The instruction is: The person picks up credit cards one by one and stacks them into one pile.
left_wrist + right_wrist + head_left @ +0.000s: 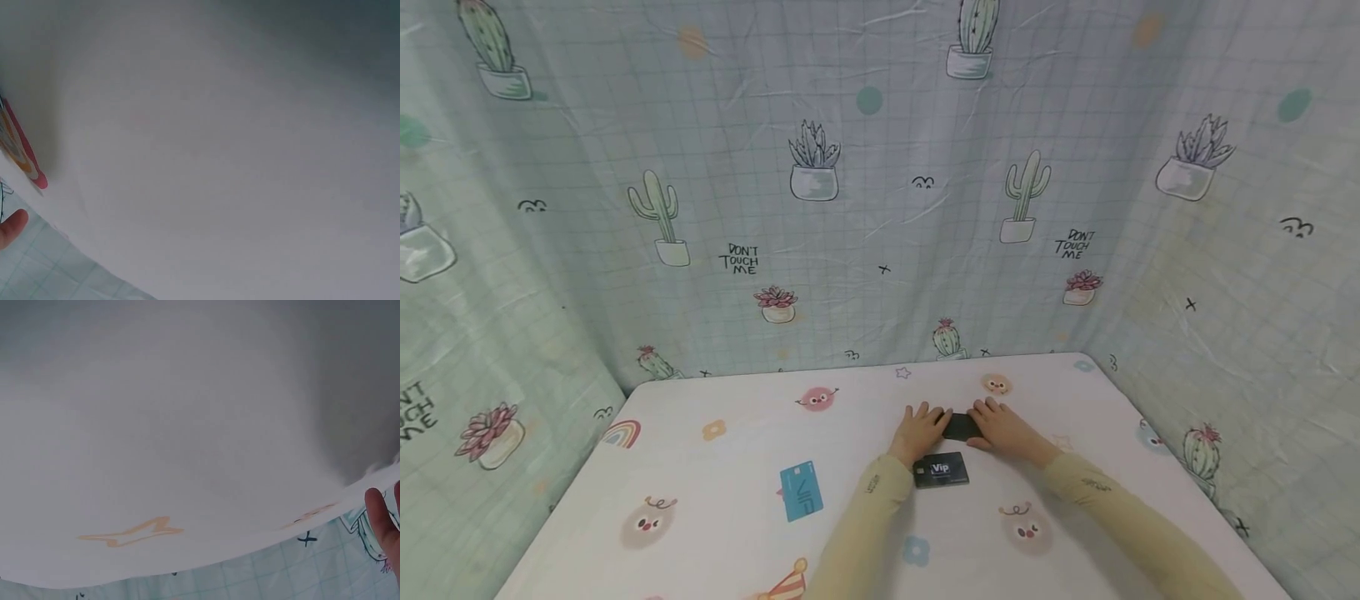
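Observation:
A plain black card point(961, 427) lies between the two hands toward the far side of the table in the head view. My left hand point(917, 435) holds its left end, and the right hand point(1009, 432) has its right end between thumb and fingers. Just nearer, a black card printed "Vip" point(942, 470) lies flat, its left corner beside the left wrist. The left wrist view catches only one fingertip point(14, 228) at its edge. In the right wrist view some fingers point(378, 512) show at the lower right; neither wrist view includes a card.
To the left a blue VIP card point(801, 491) lies on the white tabletop point(722, 500), which is printed with cartoon faces and flowers. A cactus-patterned cloth point(865, 225) rises behind the table and along both sides.

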